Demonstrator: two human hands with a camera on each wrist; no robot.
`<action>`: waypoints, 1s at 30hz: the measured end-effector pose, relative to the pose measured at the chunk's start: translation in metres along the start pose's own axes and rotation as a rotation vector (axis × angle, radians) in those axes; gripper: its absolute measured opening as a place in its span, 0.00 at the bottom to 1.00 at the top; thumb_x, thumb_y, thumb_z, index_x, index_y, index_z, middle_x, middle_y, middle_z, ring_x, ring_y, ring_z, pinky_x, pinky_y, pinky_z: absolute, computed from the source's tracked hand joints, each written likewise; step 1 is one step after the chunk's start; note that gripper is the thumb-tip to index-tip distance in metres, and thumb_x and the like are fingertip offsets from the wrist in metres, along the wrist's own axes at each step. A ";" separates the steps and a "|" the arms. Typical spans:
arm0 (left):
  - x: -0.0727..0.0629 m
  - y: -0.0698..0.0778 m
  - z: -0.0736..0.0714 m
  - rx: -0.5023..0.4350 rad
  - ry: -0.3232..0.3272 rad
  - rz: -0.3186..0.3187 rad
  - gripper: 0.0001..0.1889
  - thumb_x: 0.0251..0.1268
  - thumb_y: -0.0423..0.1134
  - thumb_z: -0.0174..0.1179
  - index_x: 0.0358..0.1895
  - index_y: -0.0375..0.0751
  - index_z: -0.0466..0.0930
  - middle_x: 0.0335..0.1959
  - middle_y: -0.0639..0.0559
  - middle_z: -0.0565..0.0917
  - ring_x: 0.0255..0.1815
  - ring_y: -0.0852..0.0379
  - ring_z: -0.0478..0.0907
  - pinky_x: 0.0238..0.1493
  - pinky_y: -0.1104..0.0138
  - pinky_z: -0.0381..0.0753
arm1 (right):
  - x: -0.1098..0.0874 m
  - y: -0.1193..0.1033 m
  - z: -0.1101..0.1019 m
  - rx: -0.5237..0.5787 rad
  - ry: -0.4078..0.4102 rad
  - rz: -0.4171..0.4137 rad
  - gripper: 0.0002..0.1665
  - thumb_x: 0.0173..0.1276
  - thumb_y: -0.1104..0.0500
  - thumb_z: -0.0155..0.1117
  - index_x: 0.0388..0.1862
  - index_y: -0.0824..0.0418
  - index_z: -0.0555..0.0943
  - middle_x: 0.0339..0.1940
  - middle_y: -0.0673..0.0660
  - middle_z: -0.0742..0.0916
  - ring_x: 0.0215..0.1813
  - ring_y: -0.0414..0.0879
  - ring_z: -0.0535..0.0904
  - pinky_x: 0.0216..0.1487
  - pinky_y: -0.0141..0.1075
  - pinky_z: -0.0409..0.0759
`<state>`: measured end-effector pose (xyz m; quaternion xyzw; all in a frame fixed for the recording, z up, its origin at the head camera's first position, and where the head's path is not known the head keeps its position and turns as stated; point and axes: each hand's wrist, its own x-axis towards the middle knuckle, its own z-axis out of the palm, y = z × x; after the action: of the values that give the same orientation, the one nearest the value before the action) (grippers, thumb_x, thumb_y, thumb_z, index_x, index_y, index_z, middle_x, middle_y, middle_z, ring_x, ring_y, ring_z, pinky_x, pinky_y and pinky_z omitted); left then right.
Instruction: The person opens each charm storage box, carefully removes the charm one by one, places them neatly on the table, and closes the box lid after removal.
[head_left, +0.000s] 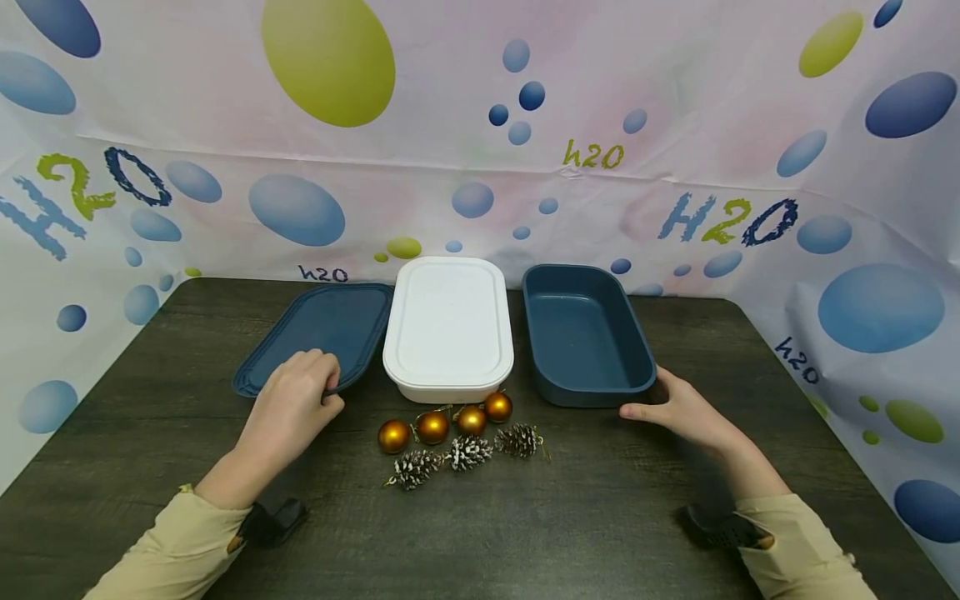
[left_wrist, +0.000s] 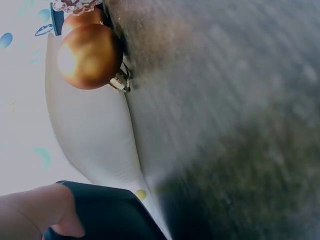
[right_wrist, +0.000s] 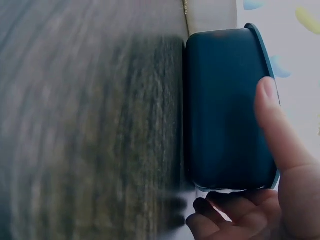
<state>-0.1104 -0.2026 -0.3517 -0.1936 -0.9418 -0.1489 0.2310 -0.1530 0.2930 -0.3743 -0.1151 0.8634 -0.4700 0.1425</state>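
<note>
My left hand (head_left: 295, 400) grips the near edge of a dark blue lid (head_left: 330, 321) on the left; its fingers are curled, and the thumb (left_wrist: 62, 212) shows against the lid in the left wrist view. My right hand (head_left: 682, 410) holds the near right corner of an uncovered dark blue container (head_left: 588, 333). In the right wrist view its thumb (right_wrist: 277, 125) lies along the near wall, with the other fingers around the side. Between the hands stands a white container with its white lid (head_left: 450, 321) on.
Several gold Christmas balls (head_left: 432, 427) lie in a row before the white container. Three frosted pine cones (head_left: 470, 452) lie nearer me. All stand on a dark wooden table (head_left: 480, 542), with a printed backdrop (head_left: 420, 183) behind.
</note>
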 end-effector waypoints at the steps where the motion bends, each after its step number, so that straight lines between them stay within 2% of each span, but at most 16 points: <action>1: 0.000 0.000 -0.001 0.014 0.021 0.009 0.20 0.36 0.19 0.57 0.19 0.45 0.58 0.20 0.54 0.57 0.22 0.55 0.53 0.25 0.65 0.52 | 0.000 0.001 0.000 0.019 0.002 0.008 0.50 0.65 0.54 0.68 0.76 0.67 0.51 0.69 0.71 0.66 0.66 0.67 0.64 0.60 0.61 0.65; 7: 0.003 -0.002 -0.008 0.074 0.144 0.074 0.15 0.39 0.21 0.55 0.20 0.42 0.60 0.24 0.49 0.63 0.23 0.52 0.57 0.25 0.64 0.54 | 0.000 0.001 0.000 0.086 0.040 0.030 0.50 0.65 0.54 0.67 0.76 0.65 0.50 0.66 0.71 0.69 0.63 0.65 0.69 0.53 0.47 0.76; 11: 0.004 0.000 -0.014 0.092 0.194 0.102 0.11 0.43 0.21 0.55 0.23 0.39 0.64 0.25 0.46 0.68 0.23 0.50 0.60 0.24 0.63 0.57 | 0.001 0.000 0.001 0.088 0.066 0.027 0.49 0.64 0.53 0.68 0.75 0.67 0.54 0.65 0.71 0.72 0.62 0.63 0.71 0.50 0.38 0.78; 17: 0.008 0.002 -0.025 0.131 0.237 0.134 0.13 0.47 0.18 0.57 0.27 0.36 0.65 0.23 0.45 0.67 0.23 0.50 0.61 0.23 0.64 0.58 | 0.002 -0.002 0.003 0.093 0.080 0.023 0.46 0.63 0.53 0.69 0.73 0.68 0.58 0.63 0.70 0.74 0.61 0.62 0.72 0.49 0.36 0.78; 19: 0.009 0.002 -0.029 0.140 0.260 0.136 0.10 0.48 0.17 0.58 0.31 0.32 0.70 0.24 0.43 0.70 0.23 0.48 0.65 0.21 0.63 0.63 | 0.002 -0.002 0.004 0.093 0.082 0.023 0.46 0.63 0.53 0.69 0.73 0.68 0.58 0.63 0.70 0.74 0.61 0.62 0.72 0.49 0.37 0.78; 24: 0.014 0.002 -0.038 0.165 0.319 0.099 0.12 0.52 0.19 0.58 0.41 0.26 0.81 0.33 0.38 0.81 0.33 0.41 0.77 0.25 0.54 0.79 | 0.002 -0.002 0.004 0.085 0.081 0.023 0.46 0.63 0.53 0.69 0.73 0.68 0.59 0.63 0.70 0.74 0.61 0.62 0.73 0.49 0.38 0.78; 30: 0.015 0.002 -0.051 0.171 0.356 -0.025 0.09 0.57 0.22 0.56 0.41 0.27 0.82 0.34 0.37 0.83 0.33 0.40 0.80 0.23 0.48 0.78 | 0.003 -0.001 0.005 0.073 0.084 0.025 0.45 0.63 0.52 0.69 0.72 0.67 0.60 0.61 0.69 0.76 0.59 0.60 0.75 0.50 0.40 0.78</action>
<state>-0.1026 -0.2149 -0.3004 -0.1322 -0.8975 -0.1032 0.4078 -0.1537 0.2878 -0.3759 -0.0793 0.8523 -0.5038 0.1158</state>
